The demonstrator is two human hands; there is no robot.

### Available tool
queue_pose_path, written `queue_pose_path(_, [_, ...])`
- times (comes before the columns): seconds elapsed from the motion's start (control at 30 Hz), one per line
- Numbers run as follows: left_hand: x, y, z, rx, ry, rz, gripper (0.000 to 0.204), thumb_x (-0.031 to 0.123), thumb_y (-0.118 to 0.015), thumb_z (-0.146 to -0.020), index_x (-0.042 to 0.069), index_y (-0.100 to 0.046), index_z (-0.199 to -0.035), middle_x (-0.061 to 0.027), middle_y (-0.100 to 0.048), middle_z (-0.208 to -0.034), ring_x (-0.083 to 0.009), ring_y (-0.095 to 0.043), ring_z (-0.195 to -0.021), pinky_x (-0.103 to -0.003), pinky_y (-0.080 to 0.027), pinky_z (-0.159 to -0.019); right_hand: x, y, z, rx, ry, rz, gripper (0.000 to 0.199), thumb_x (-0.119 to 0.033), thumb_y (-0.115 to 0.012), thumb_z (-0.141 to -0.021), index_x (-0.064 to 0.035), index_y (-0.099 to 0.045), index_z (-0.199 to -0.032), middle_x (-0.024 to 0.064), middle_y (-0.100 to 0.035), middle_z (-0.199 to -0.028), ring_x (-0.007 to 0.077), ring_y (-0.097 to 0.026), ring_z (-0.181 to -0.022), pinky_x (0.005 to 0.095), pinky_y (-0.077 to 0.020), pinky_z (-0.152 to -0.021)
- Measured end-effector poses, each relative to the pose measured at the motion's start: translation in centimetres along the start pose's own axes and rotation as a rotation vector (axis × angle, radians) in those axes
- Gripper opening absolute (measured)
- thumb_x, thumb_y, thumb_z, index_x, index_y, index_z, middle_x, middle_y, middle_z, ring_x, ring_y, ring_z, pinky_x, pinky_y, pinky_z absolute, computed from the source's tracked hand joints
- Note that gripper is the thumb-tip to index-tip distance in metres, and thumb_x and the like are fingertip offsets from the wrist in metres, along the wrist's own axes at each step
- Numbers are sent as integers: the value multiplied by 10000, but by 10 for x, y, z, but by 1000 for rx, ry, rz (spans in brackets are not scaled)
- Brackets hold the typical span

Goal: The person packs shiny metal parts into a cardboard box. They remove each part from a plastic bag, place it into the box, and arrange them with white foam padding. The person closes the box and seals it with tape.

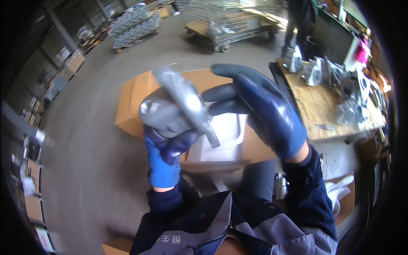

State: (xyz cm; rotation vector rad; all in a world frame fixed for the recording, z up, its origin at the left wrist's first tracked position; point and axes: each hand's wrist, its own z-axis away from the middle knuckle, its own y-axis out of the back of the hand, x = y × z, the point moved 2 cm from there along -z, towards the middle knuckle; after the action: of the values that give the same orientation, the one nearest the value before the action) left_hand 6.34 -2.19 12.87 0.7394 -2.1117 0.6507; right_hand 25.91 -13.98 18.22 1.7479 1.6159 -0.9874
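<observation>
My left hand (170, 146), in a blue knit glove with a dark coated palm, grips a silver-grey metal casting (172, 108) with a wide flange. The casting is tilted and blurred by motion, held up over an open cardboard box (136, 102). Just right of it is my right hand (263, 102), gloved alike, with its fingers stretched out and apart and nothing in them. White packing material (225, 138) shows inside the box beneath the casting. The fingers of my left hand are partly hidden by the casting.
A wooden-topped table (310, 106) on the right bears several metal castings (350, 91), some wrapped in clear plastic. Behind stand a wire cage cart (225, 32) and a pallet of castings (134, 27). Another person (299, 21) stands at the back right. Another carton (346, 195) lies lower right.
</observation>
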Motion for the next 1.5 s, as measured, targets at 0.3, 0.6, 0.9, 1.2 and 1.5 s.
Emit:
queue_pose_path(0.3, [7, 62, 34, 440, 136, 1220, 847, 664, -580, -885, 58, -464, -1465, -189, -624, -1319, -369, -567, -1290, -576, -335, -1175, 55, -61, 30, -291, 250, 793, 391, -41, -622, -859, -96, -694, -1240, 159, -681, -1248, 398, -609, -1242, 608, -374, -1135])
queue_pose_path(0.6, [26, 61, 34, 243, -2, 1240, 610, 450, -581, -955, 50, -517, -1412, -152, -624, -1326, -297, -581, -1285, -469, -421, -1133, 85, -59, 41, -384, 146, 970, 402, -266, -712, -870, -107, -702, -1239, 148, -685, -1274, 397, -589, -1278, 573, -379, -1148])
queue_pose_path(0.9, [8, 68, 38, 294, 40, 1091, 641, 495, -492, -1002, 57, -455, -1469, -145, -568, -1404, -271, -515, -1354, -451, -351, -1182, 138, -32, 36, -540, 122, 1324, 488, -385, -694, -862, -209, -690, -1317, 124, -672, -1223, 404, -492, -1351, 595, -188, -1235])
queue_pose_path(1.2, [4, 75, 57, 373, 179, 1071, 840, 605, -612, -885, 60, -423, -1496, -176, -524, -1441, -331, -510, -1338, -545, -320, -1170, 124, 77, 114, -521, -366, 1530, 197, -322, -730, -730, -134, -725, -790, 126, -689, -840, 351, -622, -967, 544, -456, -999])
queue_pose_path(1.5, [-7, 111, 55, 231, 126, 400, 839, 440, -773, -791, 49, -455, -1462, -134, -574, -1374, -284, -561, -1264, -460, -417, -1094, 74, 107, 155, -342, -517, 1482, 156, -201, -755, -660, -115, -745, -790, 75, -708, -883, 315, -628, -954, 419, -503, -894])
